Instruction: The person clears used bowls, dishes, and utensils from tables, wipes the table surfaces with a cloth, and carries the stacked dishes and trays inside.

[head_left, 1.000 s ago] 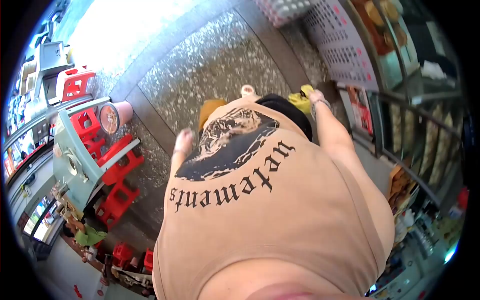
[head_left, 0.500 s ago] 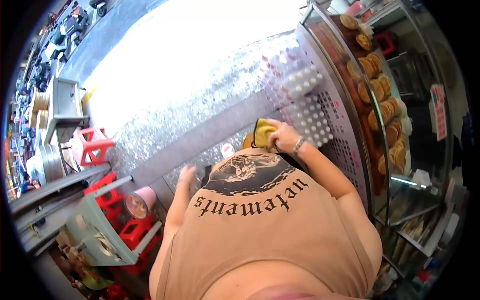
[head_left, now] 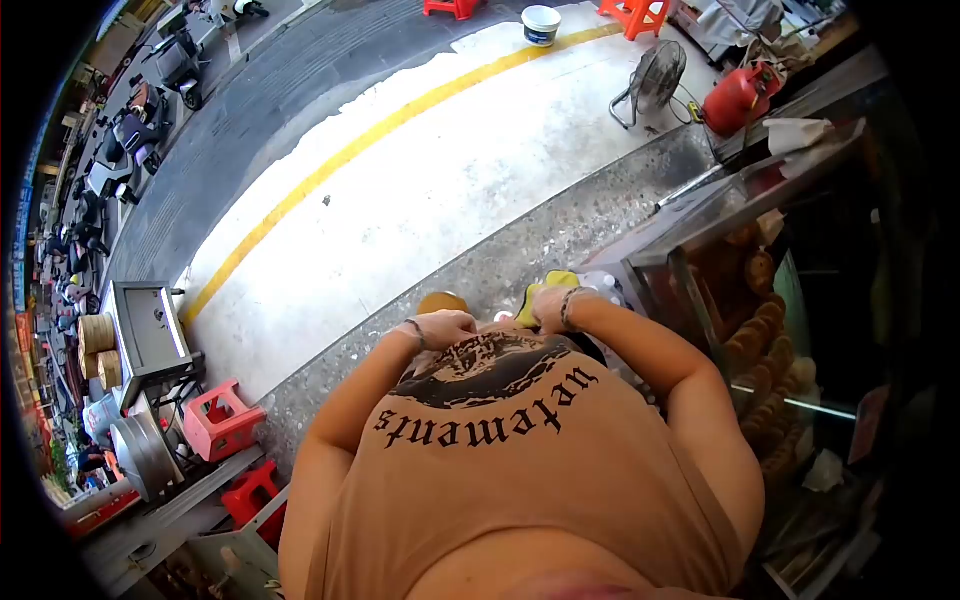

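My right hand [head_left: 549, 306], in what looks like a thin translucent glove, is closed around a yellow cloth [head_left: 530, 301] with a dark edge, just in front of my belly. The cloth bunches out past the fingers on both sides. My left hand [head_left: 443, 328] lies against the front of my brown printed shirt [head_left: 490, 440], its fingers curled in; what they hold, if anything, is hidden. Just beyond the left hand shows a round tan thing [head_left: 442, 301], partly covered.
A glass display case [head_left: 700, 290] with round baked goods [head_left: 757, 335] stands close on my right. Red stools [head_left: 222, 420] and a metal cart [head_left: 152, 330] are at left. A fan [head_left: 655, 80], a red gas cylinder [head_left: 738, 100] and a bucket [head_left: 541, 27] stand ahead.
The view has tilted up, showing more street. My left hand has come inward from the left to my shirt front. My right hand still holds the yellow cloth, now nearer the left hand.
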Tool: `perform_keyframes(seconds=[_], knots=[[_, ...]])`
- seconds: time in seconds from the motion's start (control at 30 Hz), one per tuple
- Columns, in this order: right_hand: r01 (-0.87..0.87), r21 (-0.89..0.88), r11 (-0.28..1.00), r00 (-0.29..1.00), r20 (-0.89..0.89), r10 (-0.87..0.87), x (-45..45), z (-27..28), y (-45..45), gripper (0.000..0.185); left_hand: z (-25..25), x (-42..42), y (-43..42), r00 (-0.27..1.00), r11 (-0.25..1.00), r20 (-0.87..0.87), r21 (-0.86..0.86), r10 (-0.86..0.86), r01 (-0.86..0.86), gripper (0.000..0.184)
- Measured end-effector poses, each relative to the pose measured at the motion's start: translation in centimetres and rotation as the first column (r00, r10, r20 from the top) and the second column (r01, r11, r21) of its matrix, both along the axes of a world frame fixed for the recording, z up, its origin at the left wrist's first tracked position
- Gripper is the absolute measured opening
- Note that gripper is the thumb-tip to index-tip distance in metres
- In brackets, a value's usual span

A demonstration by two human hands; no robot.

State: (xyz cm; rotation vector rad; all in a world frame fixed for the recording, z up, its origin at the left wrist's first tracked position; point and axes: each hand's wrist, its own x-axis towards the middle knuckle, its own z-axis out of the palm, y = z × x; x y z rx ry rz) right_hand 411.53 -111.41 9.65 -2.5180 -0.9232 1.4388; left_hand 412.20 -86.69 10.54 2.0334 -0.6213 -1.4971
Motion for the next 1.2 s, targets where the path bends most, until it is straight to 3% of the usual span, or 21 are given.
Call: perform_keyframes(seconds=[0.03, 0.1, 0.17, 0.23, 0.37, 0.4, 0.5, 0.53, 0.6, 0.67, 0.73, 0.77, 0.8, 0.83, 0.9, 0.93, 1.0, 1.03, 1.1, 1.17, 1.2], knots=[[-0.027, -0.125, 0.992, 0.997, -0.07, 0.018, 3.9, 0.4, -0.2, 0.029, 1.0, 4.4, -0.7, 0.992, 0.996, 0.084, 0.0, -0.093, 0.093, 0.041], [-0.033, -0.142, 0.989, 0.998, -0.056, 0.025, 10.5, -2.9, -2.1, 0.031, -0.6, 13.0, -1.8, 0.987, 0.99, 0.086, -0.04, -0.134, 0.138, 0.04], [0.099, -0.054, 0.994, 0.991, -0.087, -0.104, 17.6, -3.8, -3.4, 0.031, -2.5, 21.6, -2.8, 0.974, 0.976, 0.1, -0.056, -0.203, 0.209, 0.04], [0.083, -0.043, 0.996, 0.995, -0.047, -0.085, 25.6, -3.3, -4.9, 0.03, -3.9, 31.3, -4.5, 0.952, 0.958, 0.157, -0.068, -0.264, 0.277, 0.035], [0.382, 0.099, 0.919, 0.924, -0.017, -0.382, 36.4, 1.5, -7.3, 0.026, -1.4, 47.4, -10.3, 0.68, 0.713, 0.343, -0.04, -0.648, 0.7, 0.022], [0.599, 0.006, 0.801, 0.792, -0.152, -0.591, 39.3, 3.8, -7.3, 0.024, -0.7, 50.7, -11.7, 0.639, 0.667, 0.366, -0.066, -0.676, 0.742, 0.021], [0.453, 0.155, 0.878, 0.892, -0.079, -0.446, 45.7, 2.7, -11.1, 0.025, -0.8, 61.3, -15.8, 0.589, 0.545, 0.424, -0.234, -0.688, 0.805, 0.022], [0.526, 0.141, 0.839, 0.847, -0.177, -0.502, 47.4, 0.1, -13.0, 0.027, -1.0, 64.7, -17.1, 0.601, 0.535, 0.356, -0.274, -0.716, 0.799, 0.022], [0.632, 0.05, 0.774, 0.765, -0.201, -0.612, 54.7, 4.1, -13.3, 0.027, -0.8, 71.6, -20.7, 0.605, 0.524, 0.292, -0.312, -0.741, 0.793, 0.021], [0.712, -0.049, 0.7, 0.676, -0.219, -0.703, 61.3, 4.4, -15.3, 0.028, 0.7, 78.4, -24.1, 0.668, 0.644, 0.155, -0.181, -0.727, 0.743, 0.027], [0.748, 0.222, 0.626, 0.662, -0.172, -0.729, 67.7, 2.5, -18.8, 0.03, -1.8, 86.4, -26.1, 0.689, 0.631, 0.209, -0.282, -0.694, 0.722, 0.027], [0.742, 0.231, 0.629, 0.668, -0.171, -0.725, 73.1, 3.5, -19.6, 0.03, -3.2, 90.8, -26.7, 0.708, 0.606, 0.26, -0.378, -0.656, 0.7, 0.027], [0.691, 0.113, 0.714, 0.721, -0.17, -0.672, 79.0, 5.4, -19.6, 0.031, -4.3, 94.5, -26.6, 0.848, 0.725, 0.101, -0.473, -0.52, 0.501, 0.025], [0.622, -0.017, 0.783, 0.768, -0.18, -0.614, 84.2, 6.7, -20.3, 0.032, -1.5, 98.0, -26.6, 0.845, 0.725, 0.085, -0.474, -0.528, 0.5, 0.025], [0.503, -0.133, 0.854, 0.821, -0.236, -0.52, 93.2, 4.3, -23.2, 0.032, 6.2, 105.9, -26.7, 0.923, 0.949, -0.229, -0.133, -0.31, 0.286, 0.021], [0.519, -0.134, 0.844, 0.815, -0.222, -0.536, 98.2, 5.2, -24.3, 0.028, 5.2, 109.4, -26.9, 0.921, 0.948, -0.234, -0.141, -0.312, 0.285, 0.021], [0.571, -0.179, 0.801, 0.778, -0.194, -0.598, 108.9, 7.1, -24.9, 0.023, 0.9, 115.9, -27.0, 0.901, 0.828, 0.115, -0.359, -0.418, 0.43, 0.013], [0.61, -0.219, 0.762, 0.743, -0.176, -0.645, 114.0, 7.2, -25.3, 0.021, -0.5, 119.5, -27.1, 0.903, 0.828, 0.111, -0.364, -0.415, 0.426, 0.013], [0.535, 0.06, 0.843, 0.842, 0.042, -0.538, 123.2, 3.9, -27.3, 0.02, -3.0, 127.0, -26.7, 0.947, 0.849, 0.263, -0.443, -0.184, 0.288, 0.018], [0.554, 0.298, 0.777, 0.744, 0.242, -0.623, 130.7, 2.6, -28.5, 0.017, -4.3, 135.2, -25.8, 0.967, 0.889, 0.253, -0.451, 0.034, 0.087, 0.02], [0.571, 0.298, 0.765, 0.735, 0.228, -0.638, 134.2, 2.0, -28.8, 0.017, -4.3, 140.0, -25.4, 0.963, 0.915, 0.249, -0.403, 0.099, 0.01, 0.018]])
